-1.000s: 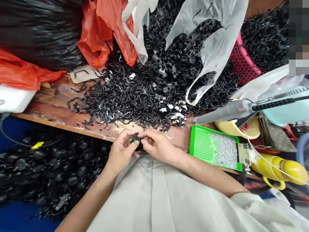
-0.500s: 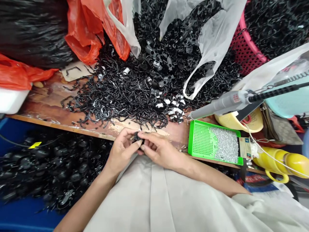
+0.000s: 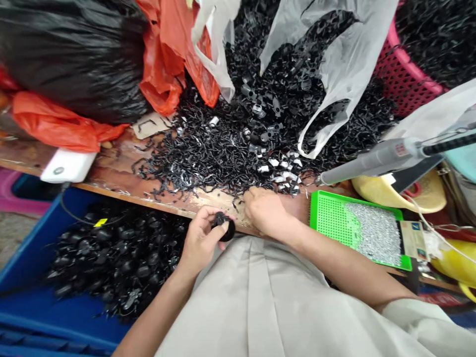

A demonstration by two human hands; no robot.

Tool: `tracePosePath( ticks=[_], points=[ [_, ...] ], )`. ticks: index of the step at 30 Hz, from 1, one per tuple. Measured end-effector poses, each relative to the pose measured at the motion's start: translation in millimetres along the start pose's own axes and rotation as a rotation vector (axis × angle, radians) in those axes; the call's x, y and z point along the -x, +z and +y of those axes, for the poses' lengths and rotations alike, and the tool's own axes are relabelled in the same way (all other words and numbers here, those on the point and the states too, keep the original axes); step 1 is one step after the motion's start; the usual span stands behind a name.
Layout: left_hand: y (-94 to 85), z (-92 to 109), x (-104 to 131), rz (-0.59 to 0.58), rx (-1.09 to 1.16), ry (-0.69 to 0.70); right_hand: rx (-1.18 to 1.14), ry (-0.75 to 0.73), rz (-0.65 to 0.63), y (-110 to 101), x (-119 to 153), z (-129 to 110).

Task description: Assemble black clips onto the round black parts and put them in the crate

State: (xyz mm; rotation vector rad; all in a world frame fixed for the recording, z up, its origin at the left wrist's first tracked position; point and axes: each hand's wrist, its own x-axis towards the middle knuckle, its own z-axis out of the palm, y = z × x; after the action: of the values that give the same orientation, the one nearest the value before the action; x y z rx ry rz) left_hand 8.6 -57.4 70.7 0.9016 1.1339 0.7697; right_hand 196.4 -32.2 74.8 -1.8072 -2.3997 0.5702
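A round black part (image 3: 227,231) is pinched between the thumb and fingers of my left hand (image 3: 203,239), just in front of the table edge. My right hand (image 3: 264,208) rests at the near edge of the pile of small black parts (image 3: 208,158), its fingers curled down; what they hold, if anything, is hidden. Small white pieces (image 3: 286,176) lie on the table beyond my right hand, a little to the right.
A green tray (image 3: 315,210) of small metal pieces and a grey electric screwdriver (image 3: 368,161) are on the right. At the lower left stands a blue bin (image 3: 22,302) of black parts. Plastic bags and a pink basket (image 3: 412,74) line the back.
My right hand has left the black part and moved right and forward to the pile. My left hand still holds the part. The view has shifted, so the table appears further right.
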Motion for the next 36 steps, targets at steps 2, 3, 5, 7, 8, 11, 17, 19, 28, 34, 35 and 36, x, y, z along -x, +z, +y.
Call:
tracePosePath(
  ticks=[2,3,5,7,8,11,17,19,28,34,35,36],
  points=[
    [4.0,1,-2,0.001,0.044,0.097,-0.27,0.019,0.05,-10,1,3],
    [6.6,1,-4,-0.003,0.059,0.157,-0.445,0.017,0.054,-13,3,4],
    [11.9,3,-10,-0.004,0.084,0.244,-0.803,0.064,0.028,-15,8,5],
    [16.8,5,-14,0.001,0.155,0.243,-1.08,0.205,0.035,-9,14,3],
    [18.9,7,-16,0.007,0.212,0.217,-1.174,0.283,0.071,-5,17,1],
    [23.9,10,-18,0.001,0.398,0.099,-1.305,0.385,0.204,7,23,-1],
    [25.8,9,-16,-0.037,0.388,0.011,-1.339,0.299,0.375,2,23,0],
    [25.9,7,-15,-0.068,0.278,0.038,-1.317,0.292,0.403,-1,19,1],
    [33.4,9,-15,-0.035,-0.058,-0.034,-1.302,0.308,0.268,-7,16,10],
    [40.3,8,-21,-0.069,-0.141,0.012,-1.292,0.245,0.025,-8,25,12],
    [41.0,8,-21,-0.087,-0.156,0.007,-1.279,0.243,0.029,-7,25,12],
    [41.3,8,-21,-0.104,-0.166,-0.001,-1.266,0.238,0.038,-7,25,13]
  ],
)
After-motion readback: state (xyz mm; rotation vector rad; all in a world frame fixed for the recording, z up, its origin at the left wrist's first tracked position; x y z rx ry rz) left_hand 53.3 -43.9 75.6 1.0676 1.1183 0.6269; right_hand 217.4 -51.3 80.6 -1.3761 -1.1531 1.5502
